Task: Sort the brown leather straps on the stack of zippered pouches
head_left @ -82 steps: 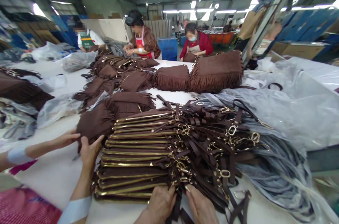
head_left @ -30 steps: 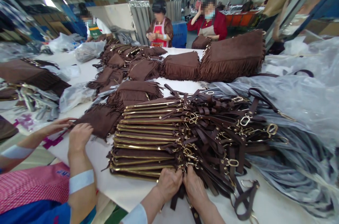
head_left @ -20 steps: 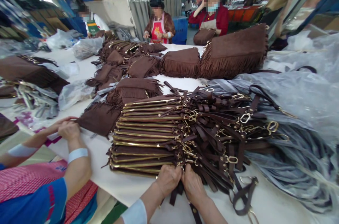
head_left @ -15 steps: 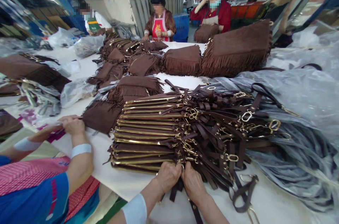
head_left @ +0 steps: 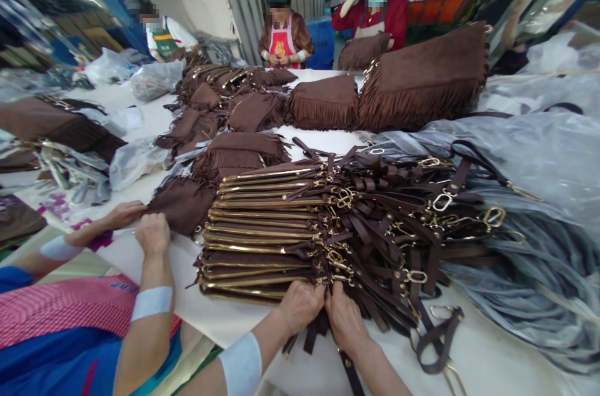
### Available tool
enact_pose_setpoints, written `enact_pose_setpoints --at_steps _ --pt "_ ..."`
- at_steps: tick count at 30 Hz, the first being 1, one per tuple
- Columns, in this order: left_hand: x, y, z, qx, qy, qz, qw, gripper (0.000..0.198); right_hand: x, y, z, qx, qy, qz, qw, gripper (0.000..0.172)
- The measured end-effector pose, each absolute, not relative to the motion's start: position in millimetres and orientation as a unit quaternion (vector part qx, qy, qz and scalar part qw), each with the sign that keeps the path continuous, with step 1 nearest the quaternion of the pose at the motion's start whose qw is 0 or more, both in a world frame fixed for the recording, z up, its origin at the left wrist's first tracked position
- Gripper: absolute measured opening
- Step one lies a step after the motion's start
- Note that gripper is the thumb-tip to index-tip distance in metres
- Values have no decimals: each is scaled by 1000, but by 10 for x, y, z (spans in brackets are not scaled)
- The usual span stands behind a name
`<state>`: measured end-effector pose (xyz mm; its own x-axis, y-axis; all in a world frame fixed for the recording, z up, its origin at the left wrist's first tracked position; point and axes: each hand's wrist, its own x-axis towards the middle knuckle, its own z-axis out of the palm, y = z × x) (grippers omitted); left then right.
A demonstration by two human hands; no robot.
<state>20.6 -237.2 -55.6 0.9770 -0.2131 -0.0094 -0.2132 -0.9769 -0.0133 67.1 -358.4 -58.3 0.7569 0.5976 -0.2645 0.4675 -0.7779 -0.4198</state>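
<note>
My left hand [head_left: 300,307] is closed at the end of the nearest brown bag, its fingertips pinching the corner by the metal fittings. Close beside it, my right hand [head_left: 347,322] is closed on a brown leather strap [head_left: 349,371], part of which hangs below the wrist. The fingertips nearly meet, and what lies between them is mostly hidden. Brown bags with gold zippers [head_left: 262,233] are lined up in a row just beyond my hands. Their straps and gold clasps [head_left: 347,196] spread to the right in a tangled heap.
A co-worker's hands [head_left: 152,233] at the left touch a brown fringed piece [head_left: 180,203]. Large fringed bags [head_left: 426,80] stand farther back. Grey plastic-wrapped straps [head_left: 525,277] lie at the right on the white table [head_left: 234,321]. Several people work across the table.
My hands stay together at the same bag end, with only a slight shift. The co-worker's hands at the left have moved right, onto the fringed piece. The view has shifted slightly.
</note>
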Motion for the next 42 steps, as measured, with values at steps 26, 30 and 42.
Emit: enact_pose_setpoints --at_steps 26,30,42 --pt "-491 -2310 -756 -964 120 -233 -47 41 1055 -3588 -112 -800 -192 302 482 11" --pt "-380 -2352 -665 -973 42 -204 -96 33 1096 -3595 -63 -797 -196 310 480 9" --pt "-385 -2426 -607 -974 -73 -166 -139 23 1155 -3540 -72 -802 -196 301 476 10"
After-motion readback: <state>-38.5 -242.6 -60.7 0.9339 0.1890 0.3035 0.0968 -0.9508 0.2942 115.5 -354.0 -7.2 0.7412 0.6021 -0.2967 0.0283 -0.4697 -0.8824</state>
